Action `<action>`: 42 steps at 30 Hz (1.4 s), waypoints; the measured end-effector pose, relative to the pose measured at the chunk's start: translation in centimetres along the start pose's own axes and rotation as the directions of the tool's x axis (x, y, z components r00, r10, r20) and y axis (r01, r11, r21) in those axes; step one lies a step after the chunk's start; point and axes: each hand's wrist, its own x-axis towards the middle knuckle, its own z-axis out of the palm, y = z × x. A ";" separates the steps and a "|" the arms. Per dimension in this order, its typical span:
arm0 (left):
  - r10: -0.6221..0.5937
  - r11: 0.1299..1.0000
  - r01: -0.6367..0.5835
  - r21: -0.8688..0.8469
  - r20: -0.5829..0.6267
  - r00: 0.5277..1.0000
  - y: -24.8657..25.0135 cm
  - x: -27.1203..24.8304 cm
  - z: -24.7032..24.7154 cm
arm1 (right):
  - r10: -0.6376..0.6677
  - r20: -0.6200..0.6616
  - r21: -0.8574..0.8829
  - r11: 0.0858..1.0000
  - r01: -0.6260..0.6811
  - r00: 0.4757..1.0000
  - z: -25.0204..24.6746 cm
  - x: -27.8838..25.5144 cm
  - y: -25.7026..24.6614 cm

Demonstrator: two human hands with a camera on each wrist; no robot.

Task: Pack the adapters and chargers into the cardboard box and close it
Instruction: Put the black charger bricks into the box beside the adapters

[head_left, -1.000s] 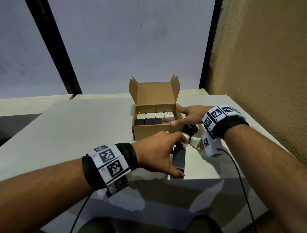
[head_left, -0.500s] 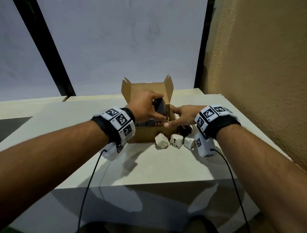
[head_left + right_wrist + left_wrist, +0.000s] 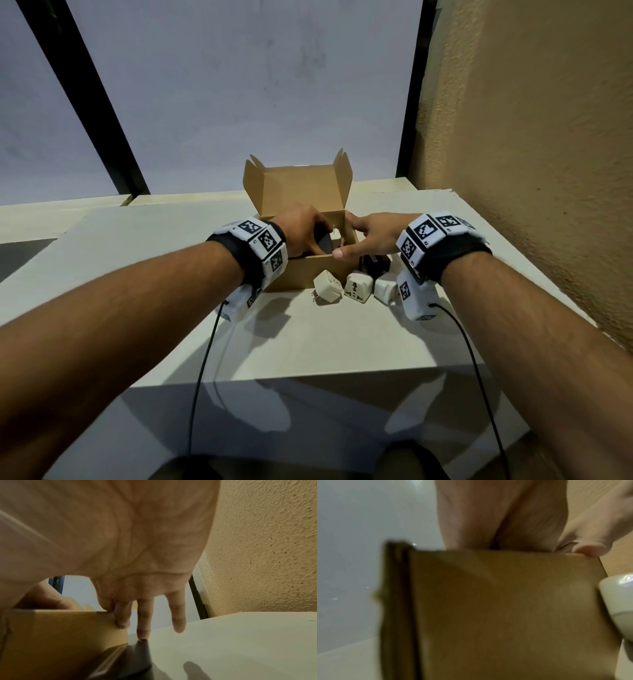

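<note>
The open cardboard box (image 3: 308, 270) stands mid-table with its lid (image 3: 298, 188) upright. My left hand (image 3: 313, 236) reaches down into it and grips a black charger (image 3: 325, 244); the box contents are mostly hidden by the hand. My right hand (image 3: 368, 233) rests with straight fingers (image 3: 144, 615) against the box's right wall (image 3: 60, 635), thumb at the front corner. Three white adapters (image 3: 329, 286) (image 3: 358, 287) (image 3: 385, 290) lie on the table in front of the box. Another black charger (image 3: 375, 265) (image 3: 123, 662) lies beside the box under my right hand.
The pale table (image 3: 325, 342) ends in a near edge below my forearms. A rough tan wall (image 3: 531, 137) stands close on the right. Cables (image 3: 202, 359) hang from both wrist units. The left wrist view shows the box front (image 3: 488, 608) and a white adapter (image 3: 619, 601).
My left hand lifted the black charger from the table in front of the box and lowered it into the box. My right hand has stayed on the box's right side.
</note>
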 end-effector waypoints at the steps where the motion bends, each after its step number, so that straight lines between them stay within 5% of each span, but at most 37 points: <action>1: 0.001 1.000 -0.001 0.017 0.006 1.000 0.0 0.0 0.0 | 0.001 -0.003 -0.003 1.000 -0.001 1.000 0.0 0.0 0.0; 13: 0.040 0.994 -0.044 0.101 0.044 0.998 -0.3 -0.5 -0.1 | 0.021 0.001 0.004 1.000 -0.021 1.000 0.1 0.2 0.0; 24: 0.002 0.986 -0.039 0.165 0.216 0.976 -0.9 -0.5 -0.2 | 0.034 0.015 -0.002 0.999 -0.034 0.999 0.0 0.0 -0.2; 31: 0.160 0.987 -0.160 0.020 0.003 0.987 -1.0 -2.5 -0.2 | 0.021 0.042 0.019 1.000 -0.022 0.999 0.5 -0.3 0.1; 42: 0.141 0.976 -0.159 -0.151 -0.122 0.982 -1.7 -4.5 -0.4 | 0.121 -0.142 -0.020 0.992 -0.125 0.982 -0.3 -1.8 1.9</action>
